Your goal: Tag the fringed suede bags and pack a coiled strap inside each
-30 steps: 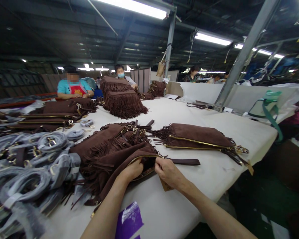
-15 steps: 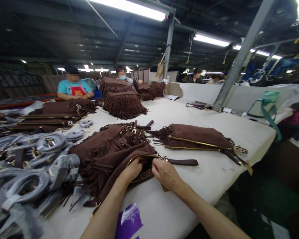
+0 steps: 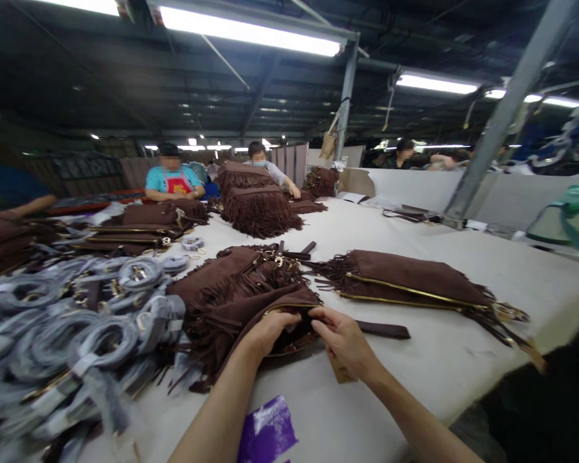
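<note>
A dark brown fringed bag point(image 3: 251, 334) lies on the table in front of me, its gold zipper undone and its mouth gaping. My left hand point(image 3: 270, 331) reaches over the near rim and grips the bag at its opening; some fingertips are hidden inside. At the zipper's right end, my right hand point(image 3: 342, 337) pinches the rim between thumb and fingers. A brown wrist strap point(image 3: 383, 330) sticks out to the right from behind that hand. Below my right hand hangs a tan tag point(image 3: 341, 372). More fringed brown material point(image 3: 222, 273) lies directly behind the bag.
Plastic-wrapped coiled straps point(image 3: 101, 341) pile up on the left. Another zippered fringed bag point(image 3: 415, 276) lies to the right. Stacked bags point(image 3: 260, 206) stand farther back, with co-workers point(image 3: 174, 180) across the table. A purple sheet point(image 3: 267, 431) is near the front edge.
The view has shifted left, so the scene appears farther right. The bag's mouth is wider, and my left hand has come partly out of it. A co-worker's arm now reaches beside the far stack.
</note>
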Demonstrator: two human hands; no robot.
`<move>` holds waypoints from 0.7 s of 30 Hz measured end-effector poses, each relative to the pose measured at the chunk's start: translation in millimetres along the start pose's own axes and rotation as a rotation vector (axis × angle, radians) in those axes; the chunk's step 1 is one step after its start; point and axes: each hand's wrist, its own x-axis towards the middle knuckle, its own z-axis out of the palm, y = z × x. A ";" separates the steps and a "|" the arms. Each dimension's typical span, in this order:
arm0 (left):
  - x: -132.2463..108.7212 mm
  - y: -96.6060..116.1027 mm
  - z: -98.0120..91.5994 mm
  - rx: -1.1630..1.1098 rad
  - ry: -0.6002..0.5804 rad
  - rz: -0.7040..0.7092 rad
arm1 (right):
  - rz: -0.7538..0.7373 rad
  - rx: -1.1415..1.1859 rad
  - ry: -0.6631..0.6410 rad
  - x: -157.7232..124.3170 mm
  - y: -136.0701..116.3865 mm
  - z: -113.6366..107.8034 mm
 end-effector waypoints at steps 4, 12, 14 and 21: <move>-5.5 -6.4 5.2 -0.213 -0.046 -0.040 | -0.386 -0.158 0.178 0.0 16.1 13.4; -17.0 -6.0 13.7 -0.282 0.054 -0.124 | -0.692 -0.320 0.239 13.9 56.0 20.4; -17.5 -7.7 17.6 -0.284 0.068 -0.146 | -0.700 -0.327 0.255 14.4 58.3 19.2; -79.1 44.9 7.1 0.560 -0.205 -0.111 | -0.634 -0.283 0.217 11.1 54.7 12.1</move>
